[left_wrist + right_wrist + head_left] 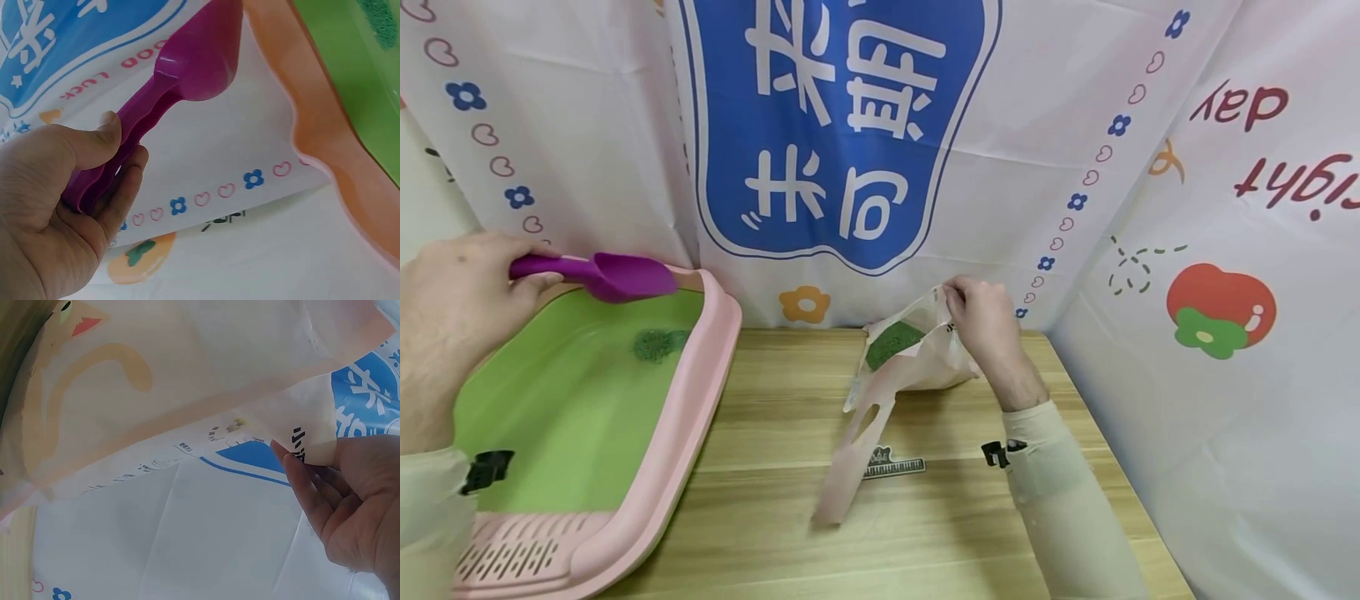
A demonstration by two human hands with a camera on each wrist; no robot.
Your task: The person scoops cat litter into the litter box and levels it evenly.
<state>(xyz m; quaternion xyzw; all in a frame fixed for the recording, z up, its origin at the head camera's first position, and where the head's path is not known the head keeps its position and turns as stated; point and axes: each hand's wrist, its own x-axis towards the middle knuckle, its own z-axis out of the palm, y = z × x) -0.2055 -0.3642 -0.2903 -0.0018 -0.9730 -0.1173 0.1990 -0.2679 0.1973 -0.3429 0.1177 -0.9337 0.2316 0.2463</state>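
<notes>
In my left hand (471,308) I grip the handle of a purple scoop (628,277), its bowl hanging over the far edge of a litter box. The left wrist view shows thumb and fingers wrapped round the scoop's handle (134,119). This litter box (718,367) has a pink rim and a green inside, where a small heap of green granules (658,344) lies near the far right. My right hand (988,333) pinches the top edge of a pale plastic bag (936,358). Through its mouth, more green granules (893,343) show. The bag's edge is between thumb and fingers in the right wrist view.
A torn bag strip with a handle hole (846,475) hangs toward me over the wooden table (760,517). Under it lies a small flat piece with a piano-key pattern (895,468). Printed cloth (1037,158) stands behind and to the right. The box's front has a slotted pink step (512,554).
</notes>
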